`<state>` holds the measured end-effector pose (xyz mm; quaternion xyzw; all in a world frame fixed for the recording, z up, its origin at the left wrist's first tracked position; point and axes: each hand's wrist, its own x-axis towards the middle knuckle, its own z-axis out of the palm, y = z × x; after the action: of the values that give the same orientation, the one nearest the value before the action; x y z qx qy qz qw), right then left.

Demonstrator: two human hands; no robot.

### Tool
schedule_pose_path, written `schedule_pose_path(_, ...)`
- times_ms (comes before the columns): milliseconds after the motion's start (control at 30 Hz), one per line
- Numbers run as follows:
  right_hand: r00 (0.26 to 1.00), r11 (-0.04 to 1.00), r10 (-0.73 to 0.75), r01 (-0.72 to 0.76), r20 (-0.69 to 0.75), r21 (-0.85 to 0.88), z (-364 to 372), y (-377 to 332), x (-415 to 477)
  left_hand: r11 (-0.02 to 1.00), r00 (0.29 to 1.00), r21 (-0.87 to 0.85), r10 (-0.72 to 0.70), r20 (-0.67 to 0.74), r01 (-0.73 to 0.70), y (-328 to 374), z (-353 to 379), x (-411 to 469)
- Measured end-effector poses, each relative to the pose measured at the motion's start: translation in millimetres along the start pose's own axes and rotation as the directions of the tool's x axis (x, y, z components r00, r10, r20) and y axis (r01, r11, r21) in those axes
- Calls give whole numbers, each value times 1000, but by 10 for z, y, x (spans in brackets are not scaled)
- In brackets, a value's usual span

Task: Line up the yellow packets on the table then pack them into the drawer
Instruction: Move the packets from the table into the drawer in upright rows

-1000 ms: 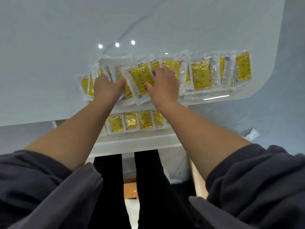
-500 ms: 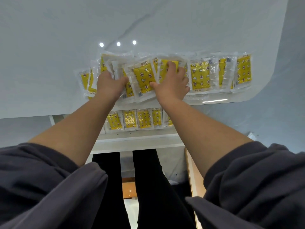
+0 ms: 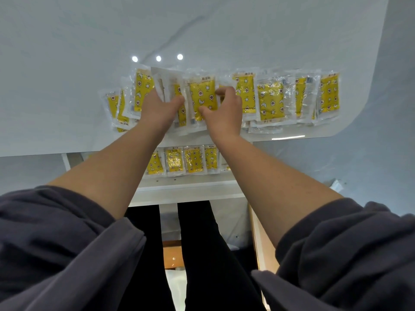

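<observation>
On white tabletop point(image 3: 202, 30), across middle of frame: yellow packets point(image 3: 270, 102) in one overlapping row, close to the near edge. Counted by yellow faces showing: about twelve. Cannot fix the exact figure because of overlap, with two or three lying pale side up, upper centre-left. Below that edge, lower centre of frame: open drawer point(image 3: 186, 190) holding packed packets point(image 3: 194, 161) side by side. Four faces plain, a fifth half hidden behind right forearm point(image 3: 258, 171); possibly more at left, too little shown to say. Left grip point(image 3: 157, 108): clamped on the overlapped packets left of centre, thumb on top, fingers tucked beneath and out of sight. Right grip point(image 3: 224, 115): pinching centre packet point(image 3: 203, 99), thumb on its face, curled fingers at its right edge. Handling, judged: light, flat, limp. Glossy clear film wrappers, so likely slippery and prone to sliding over one another when nudged. No sign of fragility, though liable to crease at the seams. Best taken by the clear sealed border at a short end or along a side, thumb above and fingers below. For squaring the row, flat pressure on the yellow face instead. Lining-up stage by the look of it; most of the packing not yet done.
</observation>
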<state>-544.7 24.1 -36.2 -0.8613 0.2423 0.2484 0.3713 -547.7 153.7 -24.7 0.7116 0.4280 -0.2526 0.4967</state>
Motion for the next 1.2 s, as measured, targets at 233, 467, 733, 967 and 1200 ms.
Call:
schedule_pose_path(233, 977, 971, 211, -212, -18, -108, 19, -47, 6, 1000, 1000, 15, -1, -1, 1, -28, -6, 17)
schedule_pose_path(467, 962, 962, 270, -271, -26, -25, 137, -154, -8, 999, 999, 20, 42, 6, -42, -93, -2, 79)
schedule_pose_path(733, 983, 974, 103, -131, -154, -184, 113, 17, 20, 998, 996, 9, 58, 61, -59, -209, -83, 141)
schedule_pose_path(967, 989, 975, 92, -65, -117, 212, 15, 98, -166, 999, 997, -45, 10, 74, -7, -356, -363, 97)
schedule_pose_path(1200, 959, 804, 69, -217, 277, 554, -17, 542, -639, 997, 972, 33, -71, 226, 66, -909, -1022, -174)
